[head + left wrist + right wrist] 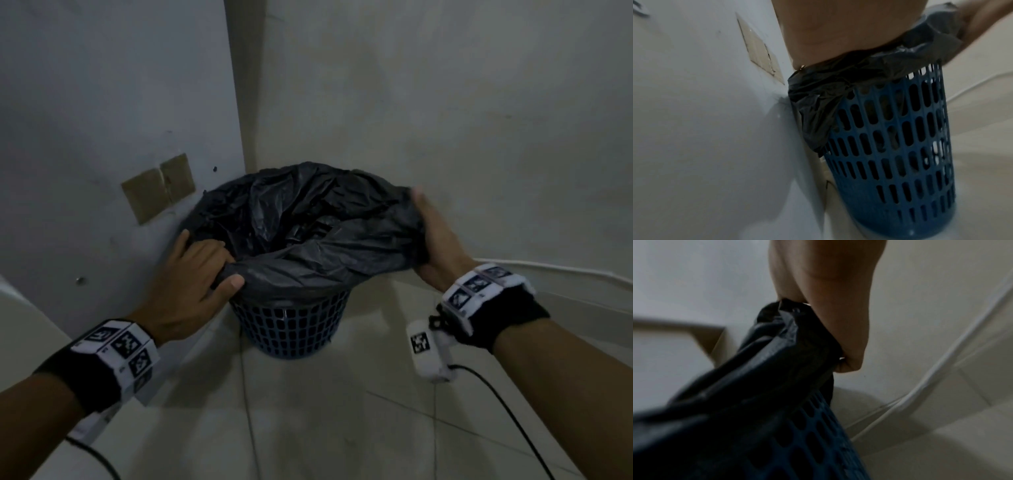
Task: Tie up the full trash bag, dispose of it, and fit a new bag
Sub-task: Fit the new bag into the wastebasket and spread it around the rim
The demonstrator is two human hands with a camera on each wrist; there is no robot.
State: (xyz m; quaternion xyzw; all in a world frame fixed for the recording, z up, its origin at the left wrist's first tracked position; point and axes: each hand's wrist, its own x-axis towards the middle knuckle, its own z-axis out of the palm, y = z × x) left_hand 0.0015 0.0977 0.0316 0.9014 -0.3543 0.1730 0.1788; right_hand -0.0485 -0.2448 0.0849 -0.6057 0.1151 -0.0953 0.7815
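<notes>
Black crinkled plastic trash bag [308,233] lines the blue perforated plastic bin [291,329], which stands on pale floor tiles [342,428] in a wall corner. The left hand [191,277] pinches the bag's left edge; the right hand [435,240] clutches its right edge, bunched.

Left hand [191,274] and right hand [436,236] grip black trash bag [308,233] edges over blue basket [291,329], in wall corner.
</notes>
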